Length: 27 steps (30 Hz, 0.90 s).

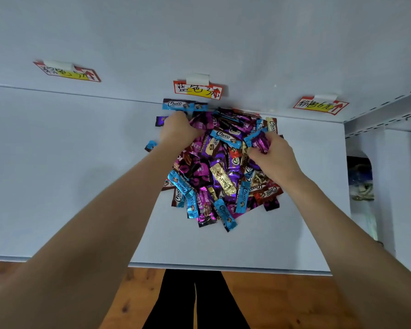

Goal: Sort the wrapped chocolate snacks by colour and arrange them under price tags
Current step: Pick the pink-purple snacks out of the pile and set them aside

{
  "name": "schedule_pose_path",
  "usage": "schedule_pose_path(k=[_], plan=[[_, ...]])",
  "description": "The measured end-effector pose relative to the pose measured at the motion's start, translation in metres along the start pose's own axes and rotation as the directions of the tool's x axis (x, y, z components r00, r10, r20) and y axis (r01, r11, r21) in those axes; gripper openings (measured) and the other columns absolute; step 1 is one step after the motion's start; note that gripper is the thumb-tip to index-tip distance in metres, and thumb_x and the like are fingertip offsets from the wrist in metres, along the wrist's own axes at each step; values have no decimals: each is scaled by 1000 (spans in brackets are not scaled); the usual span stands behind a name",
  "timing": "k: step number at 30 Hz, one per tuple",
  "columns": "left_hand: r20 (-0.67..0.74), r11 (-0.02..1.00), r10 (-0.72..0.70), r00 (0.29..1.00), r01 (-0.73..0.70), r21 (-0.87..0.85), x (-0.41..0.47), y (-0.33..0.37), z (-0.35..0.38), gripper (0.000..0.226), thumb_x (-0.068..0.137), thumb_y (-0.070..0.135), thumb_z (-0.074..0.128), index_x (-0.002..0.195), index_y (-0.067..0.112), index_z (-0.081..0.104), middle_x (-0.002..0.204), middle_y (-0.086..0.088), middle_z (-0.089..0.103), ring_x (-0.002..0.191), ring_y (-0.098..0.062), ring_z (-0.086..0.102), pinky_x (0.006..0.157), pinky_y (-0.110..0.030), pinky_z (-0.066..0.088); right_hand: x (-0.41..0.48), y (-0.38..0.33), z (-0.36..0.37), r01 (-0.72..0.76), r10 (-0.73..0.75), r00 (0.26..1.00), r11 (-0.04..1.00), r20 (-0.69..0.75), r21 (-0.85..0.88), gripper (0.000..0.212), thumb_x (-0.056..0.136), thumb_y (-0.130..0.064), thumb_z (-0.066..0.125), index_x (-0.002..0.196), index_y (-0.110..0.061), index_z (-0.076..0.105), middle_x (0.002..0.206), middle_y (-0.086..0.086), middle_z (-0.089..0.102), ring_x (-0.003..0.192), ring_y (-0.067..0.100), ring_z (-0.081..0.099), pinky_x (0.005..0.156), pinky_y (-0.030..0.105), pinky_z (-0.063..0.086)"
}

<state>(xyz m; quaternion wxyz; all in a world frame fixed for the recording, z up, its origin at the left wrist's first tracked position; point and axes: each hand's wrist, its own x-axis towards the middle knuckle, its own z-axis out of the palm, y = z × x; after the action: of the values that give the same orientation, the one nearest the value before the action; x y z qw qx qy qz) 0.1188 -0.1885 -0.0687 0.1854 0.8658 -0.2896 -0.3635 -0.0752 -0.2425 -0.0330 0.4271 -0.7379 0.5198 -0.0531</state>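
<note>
A mixed pile of wrapped chocolate snacks (221, 172) in blue, purple, pink, gold and red lies on the pale shelf (81, 186), below the middle price tag (198, 89). My left hand (178, 130) reaches into the pile's upper left corner with curled fingers; what it holds is hidden. Just beyond it a blue snack (179, 104) lies against the back wall. My right hand (273, 157) grips a purple snack (260, 143) at the pile's upper right. Two more price tags hang on the back wall, a left one (68, 71) and a right one (320, 105).
A small blue snack (150, 145) and a purple one (160, 121) lie loose left of the pile. A grey metal shelf upright (382, 115) bounds the right side, with a dark opening (361, 179) behind it. A wooden floor (282, 302) and my dark legs show below the shelf's front edge.
</note>
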Motion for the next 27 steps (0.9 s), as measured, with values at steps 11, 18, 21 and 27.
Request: schedule_pose_path(k=[11, 18, 21, 27], plan=[[-43, 965, -61, 997, 47, -258, -57, -62, -29, 10, 86, 6, 52, 95, 8, 47, 69, 0, 49, 59, -13, 46, 45, -23, 35, 19, -26, 39, 161, -150, 984, 980, 94, -121, 16, 94, -16, 51, 102, -4, 56, 72, -6, 50, 58, 2, 44, 44, 6, 32], [-26, 995, -66, 997, 64, -74, -46, -63, -12, 28, 87, 33, 61, 99, 11, 50, 80, -1, 55, 71, -17, 55, 57, -27, 41, 28, -51, 63, 268, -219, 958, 917, 187, -294, 30, 93, -21, 51, 116, -1, 53, 108, 15, 61, 96, 30, 57, 77, 34, 45], [-44, 995, -89, 995, 91, 28, -40, -63, -9, 35, 83, 40, 65, 99, 12, 52, 87, -3, 55, 80, -24, 56, 63, -32, 39, 31, -55, 67, 286, -225, 951, 897, 210, -336, 27, 92, -21, 54, 111, -1, 54, 106, 15, 59, 95, 29, 56, 79, 37, 45], [6, 986, -67, 998, 67, -153, -42, -65, -20, 21, 85, 34, 64, 88, 17, 52, 69, 6, 50, 67, -14, 50, 52, -25, 36, 37, -62, 70, 301, -208, 944, 862, 255, -408, 30, 88, -27, 60, 104, -2, 55, 103, 14, 58, 90, 28, 55, 73, 38, 45]])
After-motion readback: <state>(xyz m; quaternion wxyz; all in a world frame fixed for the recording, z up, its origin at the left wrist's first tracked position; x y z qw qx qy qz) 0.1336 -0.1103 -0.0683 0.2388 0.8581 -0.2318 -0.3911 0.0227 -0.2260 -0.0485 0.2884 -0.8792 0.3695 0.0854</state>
